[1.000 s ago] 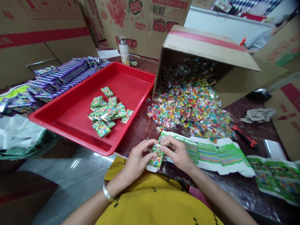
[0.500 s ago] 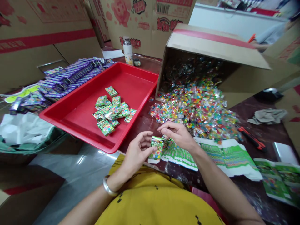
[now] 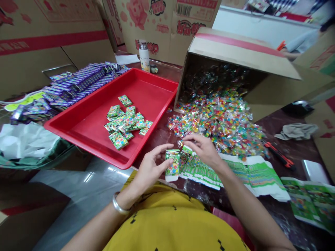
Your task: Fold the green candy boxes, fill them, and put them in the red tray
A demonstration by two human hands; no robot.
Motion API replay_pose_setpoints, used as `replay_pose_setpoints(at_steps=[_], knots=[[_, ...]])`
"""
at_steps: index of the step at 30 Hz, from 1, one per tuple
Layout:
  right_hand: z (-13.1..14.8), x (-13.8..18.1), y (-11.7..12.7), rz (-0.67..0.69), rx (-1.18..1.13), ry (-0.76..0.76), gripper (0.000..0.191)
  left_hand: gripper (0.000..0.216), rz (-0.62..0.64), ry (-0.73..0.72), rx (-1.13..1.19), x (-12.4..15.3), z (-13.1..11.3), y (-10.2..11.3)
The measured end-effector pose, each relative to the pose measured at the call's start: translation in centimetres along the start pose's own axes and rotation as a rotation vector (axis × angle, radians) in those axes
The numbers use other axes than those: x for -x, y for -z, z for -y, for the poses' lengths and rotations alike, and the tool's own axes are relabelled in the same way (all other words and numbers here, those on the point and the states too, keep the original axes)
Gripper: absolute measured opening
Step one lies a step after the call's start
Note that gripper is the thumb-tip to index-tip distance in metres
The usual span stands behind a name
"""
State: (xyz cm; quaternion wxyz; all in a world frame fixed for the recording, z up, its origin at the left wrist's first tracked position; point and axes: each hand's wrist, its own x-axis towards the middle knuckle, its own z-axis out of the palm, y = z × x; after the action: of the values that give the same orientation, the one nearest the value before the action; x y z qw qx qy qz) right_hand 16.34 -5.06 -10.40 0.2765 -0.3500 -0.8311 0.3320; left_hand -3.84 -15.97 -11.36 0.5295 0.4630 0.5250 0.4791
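Observation:
My left hand point(image 3: 148, 168) grips a small green candy box point(image 3: 172, 168) upright near the table edge, thumb on its printed front. Just above and to the right of the box, my right hand point(image 3: 205, 150) pinches a small clear packet point(image 3: 180, 143) by its end. What is in the packet is too small to make out. Beneath my right hand lies an overlapping row of flat green cartons point(image 3: 201, 172). Behind it spreads a heap of clear packets of colourful candy point(image 3: 209, 120), spilling from a cardboard box point(image 3: 235, 43) on its side.
A red tray point(image 3: 83, 130) at the left holds several green boxes point(image 3: 125, 122). Stacked purple boxes point(image 3: 83, 82) stand beyond it. A white bottle point(image 3: 144, 57) stands at the back. To the right lie a red-and-black tool point(image 3: 280, 155) and a cloth point(image 3: 297, 131). Another person's arm point(image 3: 293, 52) shows at upper right.
The green box in my left hand has turned more squarely upright. My right hand has moved slightly right, and the clear packet now shows between its fingertips.

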Motion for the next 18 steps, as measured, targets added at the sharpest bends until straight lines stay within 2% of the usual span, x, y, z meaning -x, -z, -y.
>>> replay_pose_setpoints(at_steps=[2,6,9,11,14,16,18], knots=[[-1.7,-1.1,0.5,0.009,0.205,-0.004,0.014,0.046,-0.003,0.005,-0.065,-0.2,0.0,0.4],[-3.6,-3.0,-0.3,0.303,0.469,0.092,0.020,0.022,0.014,0.059,-0.125,-0.5,0.3,0.7],[-3.9,-4.0,-1.2,0.372,0.552,0.054,0.026,0.016,-0.080,0.059,-0.114,-0.6,0.5,0.6],[-3.9,-4.4,-1.4,0.374,0.550,0.036,0.021,0.021,-0.133,0.042,-0.103,-0.8,0.6,0.7],[-4.0,-4.8,-0.6,0.338,0.514,0.043,0.013,0.038,-0.122,0.000,-0.052,-1.0,0.9,0.8],[-4.2,-4.7,0.3,0.224,0.421,0.020,0.005,0.042,-0.062,-0.008,-0.027,-1.1,1.4,0.9],[-4.4,-4.4,1.3,0.051,0.262,-0.027,0.005,0.035,-0.014,0.002,-0.027,-1.2,1.9,0.8]])
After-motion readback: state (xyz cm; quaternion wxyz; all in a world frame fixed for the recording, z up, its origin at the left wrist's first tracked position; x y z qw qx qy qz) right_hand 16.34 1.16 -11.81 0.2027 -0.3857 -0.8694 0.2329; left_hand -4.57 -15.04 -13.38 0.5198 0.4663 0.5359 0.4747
